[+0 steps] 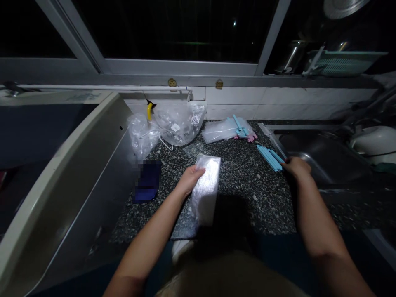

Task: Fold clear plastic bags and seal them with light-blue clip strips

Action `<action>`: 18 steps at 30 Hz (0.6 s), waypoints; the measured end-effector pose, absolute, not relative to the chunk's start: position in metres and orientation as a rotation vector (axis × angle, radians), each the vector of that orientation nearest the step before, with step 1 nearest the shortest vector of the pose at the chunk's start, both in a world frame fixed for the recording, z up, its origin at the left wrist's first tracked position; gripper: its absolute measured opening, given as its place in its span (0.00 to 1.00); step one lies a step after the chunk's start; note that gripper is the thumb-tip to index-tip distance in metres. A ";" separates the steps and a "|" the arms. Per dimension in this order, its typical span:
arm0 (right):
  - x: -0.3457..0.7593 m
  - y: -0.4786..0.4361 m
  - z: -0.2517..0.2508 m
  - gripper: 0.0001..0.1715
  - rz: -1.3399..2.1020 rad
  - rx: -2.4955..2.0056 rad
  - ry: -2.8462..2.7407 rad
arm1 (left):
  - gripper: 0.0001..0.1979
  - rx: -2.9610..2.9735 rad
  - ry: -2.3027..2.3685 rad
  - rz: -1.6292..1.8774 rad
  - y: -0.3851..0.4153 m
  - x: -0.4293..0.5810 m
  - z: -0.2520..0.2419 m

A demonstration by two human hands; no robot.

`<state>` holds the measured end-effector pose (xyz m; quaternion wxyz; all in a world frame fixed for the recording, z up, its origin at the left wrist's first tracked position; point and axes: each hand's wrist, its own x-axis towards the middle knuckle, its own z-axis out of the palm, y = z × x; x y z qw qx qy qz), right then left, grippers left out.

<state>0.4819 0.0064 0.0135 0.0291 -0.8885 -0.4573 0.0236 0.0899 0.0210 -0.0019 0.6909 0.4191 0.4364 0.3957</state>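
My left hand (193, 179) is closed on a flat clear plastic bag (211, 175), thumb on top, near the counter's front edge. The bag shines in the light at its upper part, and its lower end lies in shadow. On the right, my right hand (297, 167) has its fingertips pinched on the end of a light blue bag clip (276, 155). Beside that clip lie several more light blue clips (267, 157), side by side in a bundle. Toward the wall are packed plastic bags (219, 131) with blue clips (239, 126) and pink pieces (251, 137) on top.
Crumpled clear bags (177, 128) with a white cord lie against the tiled wall. A dark blue item (147, 181), partly pixelated, rests at left beside a large pale appliance (114, 173). To the right is a steel sink (324, 154). A green basket (349, 62) stands on the sill.
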 end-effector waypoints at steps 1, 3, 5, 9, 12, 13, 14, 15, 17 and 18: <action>0.480 0.006 0.015 0.21 0.049 -2.743 -1.386 | 0.21 0.947 0.971 0.882 0.022 0.088 -0.001; 0.473 0.004 0.019 0.20 -0.033 -2.716 -1.324 | 0.19 1.017 1.003 0.885 0.025 0.079 0.000; 0.461 0.005 0.022 0.21 -0.115 -2.628 -1.303 | 0.16 1.155 1.146 0.940 0.031 0.061 -0.002; 0.422 0.012 0.022 0.19 -0.165 -2.340 -1.510 | 0.10 1.406 1.609 1.099 0.040 0.017 -0.011; 0.387 0.020 0.018 0.18 -0.162 -2.065 -1.712 | 0.08 1.440 1.774 1.064 0.043 0.001 -0.015; 0.376 0.021 0.016 0.18 -0.141 -1.979 -1.751 | 0.07 1.440 1.793 1.062 0.043 0.000 -0.016; 0.365 0.023 0.015 0.18 -0.106 -1.897 -1.775 | 0.07 1.440 1.796 1.074 0.043 0.001 -0.016; 0.354 0.023 0.013 0.18 -0.052 -1.817 -1.790 | 0.07 1.441 1.787 1.099 0.043 0.003 -0.016; 0.332 0.022 0.010 0.18 0.115 -1.674 -1.791 | 0.08 1.432 1.722 1.166 0.042 0.009 -0.016; 0.321 0.020 0.010 0.18 0.227 -1.613 -1.778 | 0.09 1.414 1.660 1.190 0.041 0.013 -0.016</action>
